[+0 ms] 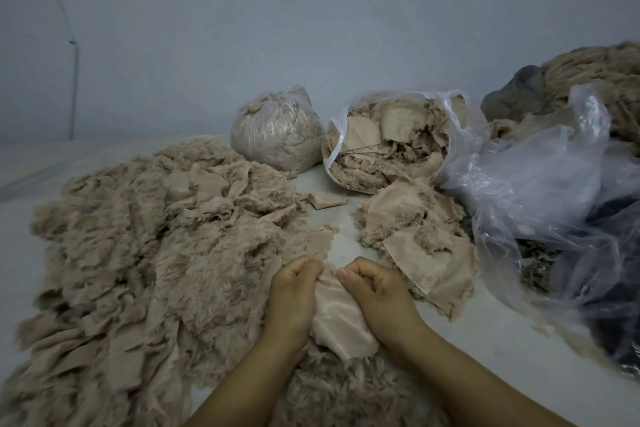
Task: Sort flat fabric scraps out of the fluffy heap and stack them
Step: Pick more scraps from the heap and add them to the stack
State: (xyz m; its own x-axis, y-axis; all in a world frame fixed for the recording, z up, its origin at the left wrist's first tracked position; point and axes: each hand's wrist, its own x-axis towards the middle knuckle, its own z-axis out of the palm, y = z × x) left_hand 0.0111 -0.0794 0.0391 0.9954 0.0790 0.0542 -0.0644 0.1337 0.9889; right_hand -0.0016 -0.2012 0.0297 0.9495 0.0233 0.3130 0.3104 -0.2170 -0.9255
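Beige flat scrap [341, 319] is pinched between both hands, left hand [294, 298] and right hand [375, 295] curled round it, beside the fluffy heap [145, 236], near the stack [415, 239].

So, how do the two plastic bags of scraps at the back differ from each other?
The left bag is closed at its top and stands as a tight round bundle; the right bag lies on its side with its mouth open, and scraps spill toward the table. The left bag's filling looks fine and fluffy; the right bag shows flat folded pieces. Both are clear plastic holding beige fabric.
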